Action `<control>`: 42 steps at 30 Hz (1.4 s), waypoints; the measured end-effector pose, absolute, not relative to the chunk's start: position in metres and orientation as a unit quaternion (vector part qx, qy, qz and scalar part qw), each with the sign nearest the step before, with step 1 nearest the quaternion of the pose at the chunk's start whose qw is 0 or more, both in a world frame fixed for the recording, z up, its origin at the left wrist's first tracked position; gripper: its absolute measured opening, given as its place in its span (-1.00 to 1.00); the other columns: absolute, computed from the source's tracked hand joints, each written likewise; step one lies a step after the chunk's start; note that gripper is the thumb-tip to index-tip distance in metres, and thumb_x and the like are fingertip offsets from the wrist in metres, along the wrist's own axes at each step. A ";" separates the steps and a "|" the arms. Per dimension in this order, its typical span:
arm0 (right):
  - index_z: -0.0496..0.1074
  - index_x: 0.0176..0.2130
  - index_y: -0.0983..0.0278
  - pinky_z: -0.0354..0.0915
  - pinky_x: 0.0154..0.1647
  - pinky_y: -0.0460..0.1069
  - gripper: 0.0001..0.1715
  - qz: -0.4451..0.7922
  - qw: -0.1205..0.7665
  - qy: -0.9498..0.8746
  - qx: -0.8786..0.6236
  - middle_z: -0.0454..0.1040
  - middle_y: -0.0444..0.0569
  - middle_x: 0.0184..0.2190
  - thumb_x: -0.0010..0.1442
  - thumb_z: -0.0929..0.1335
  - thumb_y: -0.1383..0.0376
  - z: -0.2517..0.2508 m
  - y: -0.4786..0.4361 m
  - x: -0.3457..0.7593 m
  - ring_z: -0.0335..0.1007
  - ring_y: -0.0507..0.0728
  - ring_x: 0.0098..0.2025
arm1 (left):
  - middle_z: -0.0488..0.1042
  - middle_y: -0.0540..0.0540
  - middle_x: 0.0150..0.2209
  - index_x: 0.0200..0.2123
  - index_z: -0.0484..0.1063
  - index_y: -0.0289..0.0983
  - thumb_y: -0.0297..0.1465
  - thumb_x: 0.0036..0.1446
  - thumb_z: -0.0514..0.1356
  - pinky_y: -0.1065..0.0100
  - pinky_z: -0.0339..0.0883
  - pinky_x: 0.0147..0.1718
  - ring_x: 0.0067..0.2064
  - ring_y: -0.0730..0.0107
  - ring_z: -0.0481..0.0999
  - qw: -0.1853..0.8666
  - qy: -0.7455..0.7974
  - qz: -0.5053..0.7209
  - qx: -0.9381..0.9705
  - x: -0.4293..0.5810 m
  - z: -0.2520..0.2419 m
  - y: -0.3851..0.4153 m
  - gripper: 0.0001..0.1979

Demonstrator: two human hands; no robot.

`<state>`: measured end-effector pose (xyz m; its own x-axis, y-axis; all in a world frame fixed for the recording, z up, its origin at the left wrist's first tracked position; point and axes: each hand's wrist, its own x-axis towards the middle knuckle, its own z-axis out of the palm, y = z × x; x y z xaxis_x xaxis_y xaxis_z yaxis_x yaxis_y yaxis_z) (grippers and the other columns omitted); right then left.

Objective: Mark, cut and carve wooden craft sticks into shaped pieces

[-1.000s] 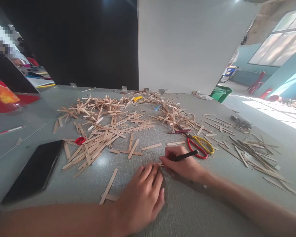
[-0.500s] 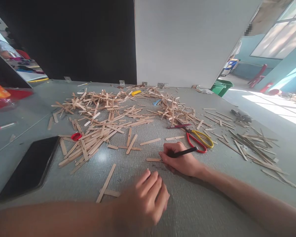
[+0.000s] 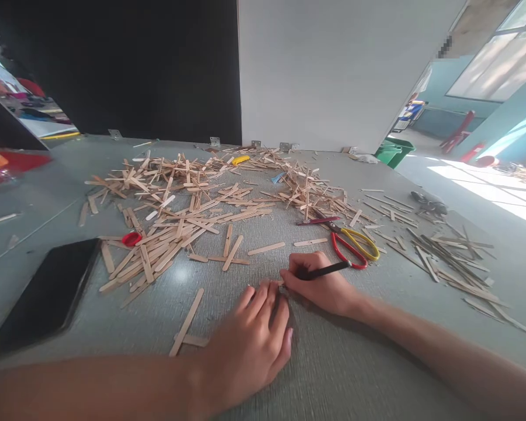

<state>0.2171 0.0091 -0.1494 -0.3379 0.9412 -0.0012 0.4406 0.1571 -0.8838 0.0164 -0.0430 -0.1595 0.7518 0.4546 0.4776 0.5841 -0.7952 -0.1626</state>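
Our right hand point(image 3: 322, 289) is closed tight round a thin black pen point(image 3: 328, 271), which we pinch between the thumb and the first fingers. The pen lies low and points to the left. Its tip is down at the end of a short flat wooden stick point(image 3: 279, 283) on the grey table point(image 3: 355, 374).

Our left hand point(image 3: 252, 342) lies flat just beside it, palm down. The fingers are stretched out and close together, and they hold nothing. The fingertips point(image 3: 263, 287) press on that stick and hide most of it. The two hands almost touch there, in the near middle of the table.

Just past the right hand lie scissors with one red and one yellow handle point(image 3: 334, 230). A long pale wooden stick point(image 3: 186, 321) lies on the table to the left of our left hand.

Farther back, a big messy heap of flat wooden sticks point(image 3: 179, 202) spreads across the table, with a small red ring point(image 3: 131, 238) at its left edge. A black phone point(image 3: 48, 292) lies flat at the near left. On the right is a bunch of thin dark wood strips point(image 3: 451, 257). A tall white board point(image 3: 333, 70) stands at the far edge
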 end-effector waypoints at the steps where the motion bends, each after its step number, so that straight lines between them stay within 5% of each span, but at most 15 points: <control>1: 0.23 -0.52 0.19 0.05 -0.71 -0.12 -0.62 0.445 0.296 -0.686 -0.493 0.30 -0.24 -0.70 0.28 0.38 0.22 -0.150 0.009 0.217 0.22 -0.04 -0.71 | 0.64 -0.47 -0.01 0.01 0.55 -0.55 -0.40 0.46 -0.12 0.00 0.49 -0.06 0.04 -0.13 0.66 0.152 -0.284 -0.213 -0.923 0.016 -0.160 -0.043 -0.52; 14: 0.24 -0.52 0.18 0.09 -0.82 -0.20 -0.61 0.502 0.297 -0.648 -0.490 0.35 -0.23 -0.72 0.26 0.41 0.20 -0.155 0.011 0.218 0.25 -0.05 -0.77 | 0.69 -0.31 -0.08 -0.07 0.58 -0.46 -0.45 0.40 0.02 0.06 0.47 0.01 -0.02 0.01 0.67 0.165 -0.222 -0.235 -0.932 0.015 -0.163 -0.043 -0.66; 42: 0.26 -0.51 0.19 0.11 -0.83 -0.21 -0.63 0.503 0.308 -0.636 -0.496 0.34 -0.25 -0.75 0.27 0.40 0.20 -0.155 0.010 0.217 0.25 -0.05 -0.79 | 0.69 -0.34 -0.09 -0.10 0.60 -0.49 -0.47 0.41 -0.01 0.06 0.53 -0.04 -0.03 -0.03 0.69 0.169 -0.230 -0.232 -0.930 0.016 -0.160 -0.042 -0.63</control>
<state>0.2172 0.0101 -0.1550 -0.3168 0.9424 -0.1071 0.3214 0.0004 -0.9469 0.0160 -0.0415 -0.1597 0.7862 0.3503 0.5091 0.5070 -0.8367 -0.2072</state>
